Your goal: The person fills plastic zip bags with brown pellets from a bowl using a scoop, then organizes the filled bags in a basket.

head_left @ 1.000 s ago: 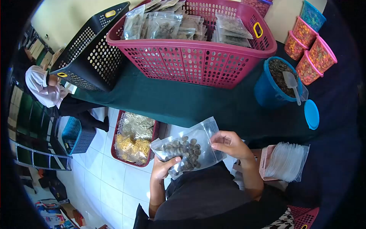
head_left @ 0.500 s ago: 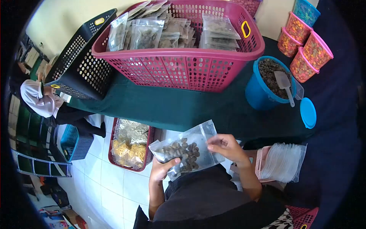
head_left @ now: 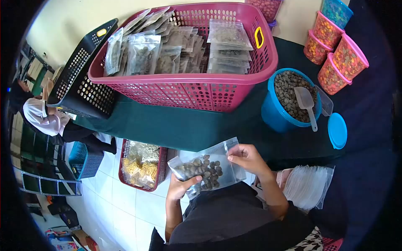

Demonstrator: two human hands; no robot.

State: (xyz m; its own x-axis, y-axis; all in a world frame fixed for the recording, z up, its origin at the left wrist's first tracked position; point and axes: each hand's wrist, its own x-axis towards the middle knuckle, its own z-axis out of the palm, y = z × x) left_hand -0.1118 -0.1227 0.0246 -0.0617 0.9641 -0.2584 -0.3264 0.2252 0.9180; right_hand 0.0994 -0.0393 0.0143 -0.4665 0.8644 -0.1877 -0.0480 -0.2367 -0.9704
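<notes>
A clear zip bag [head_left: 226, 178] with brown, round, flat pieces in its lower part lies tilted across my lap, in front of the table. My left hand [head_left: 180, 187] grips its filled bottom end, the thumb on top of the plastic. At the zip end, my right hand [head_left: 247, 159] pinches the bag near the seal between thumb and fingers. Beyond the bag on the table stands a blue bucket [head_left: 274, 111] of similar brown pieces, with a clear scoop [head_left: 305, 99] resting on them. Left of the bucket is a big pink basket [head_left: 176, 79] of filled bags.
A black basket [head_left: 94, 94] leans at the table's left. Tubs of colourful pieces [head_left: 335, 79] and a blue lid [head_left: 337, 130] are on the right. Flat empty bags [head_left: 307, 186] sit by my right elbow. Below stands a crate of snack packs [head_left: 142, 184]; a person [head_left: 46, 115] is at far left.
The view has shifted, so the pink basket and bucket appear lower and further left. Both hands keep their hold on the zip bag, and the pieces inside lie slightly differently.
</notes>
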